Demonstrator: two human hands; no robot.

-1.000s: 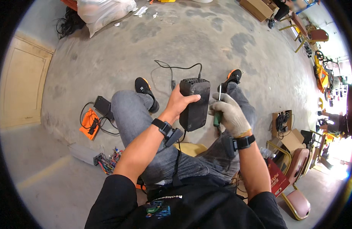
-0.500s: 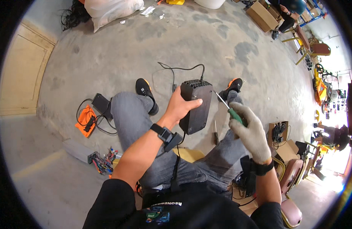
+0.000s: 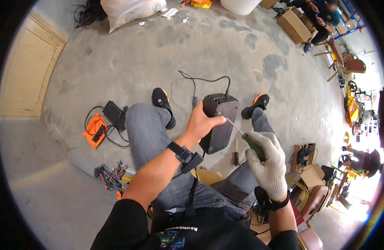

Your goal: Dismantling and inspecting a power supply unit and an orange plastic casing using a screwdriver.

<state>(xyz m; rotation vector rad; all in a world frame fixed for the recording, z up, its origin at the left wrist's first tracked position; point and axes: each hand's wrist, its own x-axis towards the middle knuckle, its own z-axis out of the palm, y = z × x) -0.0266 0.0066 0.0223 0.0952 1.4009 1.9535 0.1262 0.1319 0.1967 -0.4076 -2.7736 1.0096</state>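
My bare left hand (image 3: 203, 120) grips a black box-shaped power adapter (image 3: 220, 129) with a ribbed end, its thumb lying across the near face. A black cord (image 3: 208, 78) leaves the adapter's far end and loops over the floor. In a knitted off-white glove, my right hand (image 3: 265, 156) is closed round the green handle of a screwdriver (image 3: 253, 146). The screwdriver's shaft slants up to the left, its tip at the adapter's face close to my left thumb. Whether the tip sits in a screw is too small to tell.
A second screwdriver (image 3: 236, 156) lies on the floor between my legs. Left of my knee are another black adapter (image 3: 113, 113), an orange piece (image 3: 94, 131) and a bundle of coloured wires (image 3: 115, 176). At right stands a cardboard box (image 3: 303, 156) with cables. Another person (image 3: 321, 21) sits far right.
The screwdriver tip has come from beside the adapter's right edge onto its face near my left thumb. My right hand has moved a little left and down.
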